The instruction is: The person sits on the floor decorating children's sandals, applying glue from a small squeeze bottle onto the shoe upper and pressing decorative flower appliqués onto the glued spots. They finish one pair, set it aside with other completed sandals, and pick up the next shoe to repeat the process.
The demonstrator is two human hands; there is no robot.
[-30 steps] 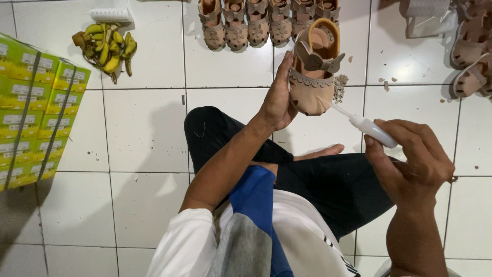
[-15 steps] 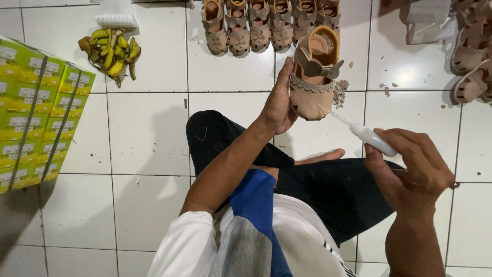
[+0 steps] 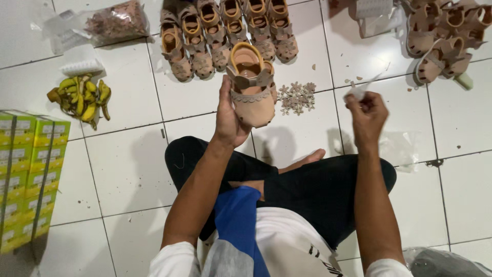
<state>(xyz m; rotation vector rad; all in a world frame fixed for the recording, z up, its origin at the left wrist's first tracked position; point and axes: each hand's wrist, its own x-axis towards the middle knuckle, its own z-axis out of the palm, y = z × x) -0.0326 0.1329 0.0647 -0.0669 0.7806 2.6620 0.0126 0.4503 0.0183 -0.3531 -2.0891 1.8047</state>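
Sandal [image 3: 252,91] work reads best from the left edge of the view, taking that small tan shoe as the landmark throughout. Far to its left, stacked green-and-yellow boxes [image 3: 28,179] stand on the tiled floor [image 3: 128,169], and nearer, still left of the sandal, lies a bunch of bananas [image 3: 81,97] with a white ridged piece just above it and a clear bag of brownish bits [image 3: 110,23] further up. Directly behind the sandal runs a row of matching finished sandals [image 3: 225,31]. The left hand [image 3: 230,120] holds the sandal up off the floor by its side, fingers closed around it, toe toward the person and the heel strap toward the row. Compared with a moment ago, the sandal sits more squarely in front of the person and closer to the row, and the white applicator tube that had its tip against the shoe's side has come away. Just right of the sandal, a small heap of flower-shaped cutouts [image 3: 296,97] rests on the floor. Further right, the right hand [image 3: 366,115] is now raised apart from the shoe, fingers pinched on a small whitish piece [image 3: 357,91]; whether that is the tube or something else I cannot tell. Beyond it, at the far right, lies a loose pile of more sandals [image 3: 446,36]. Judging by this, the gluing contact looks finished for now.
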